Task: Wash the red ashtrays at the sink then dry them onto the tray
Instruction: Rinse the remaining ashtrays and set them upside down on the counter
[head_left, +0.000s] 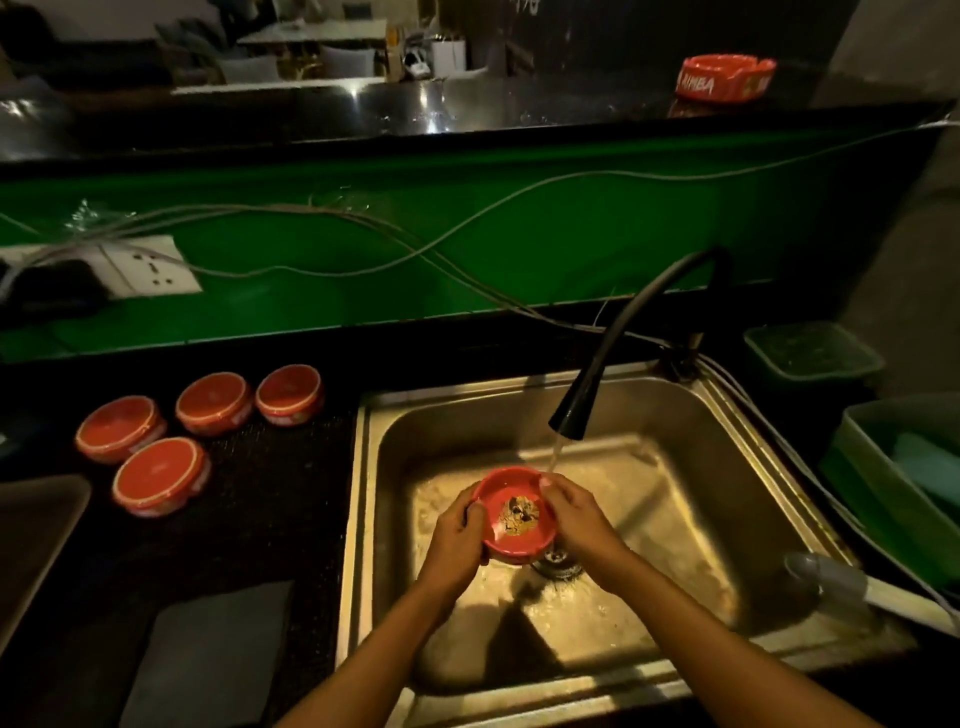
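Red ashtray (511, 512) held open side up over the steel sink (727, 415), just above the drain (557, 562); brown ash and butt debris sits in its bowl. Left hand (457, 540) grips the left rim, fingers curled round it; right hand (576, 512) grips the right rim. Water from the black faucet (571, 410) falls at the far-right rim, beside the right fingertips. Basin floor open right of the grip. Left of the grip, past the sink edge: four upturned ashtrays (161, 475) on the dark counter (270, 499).
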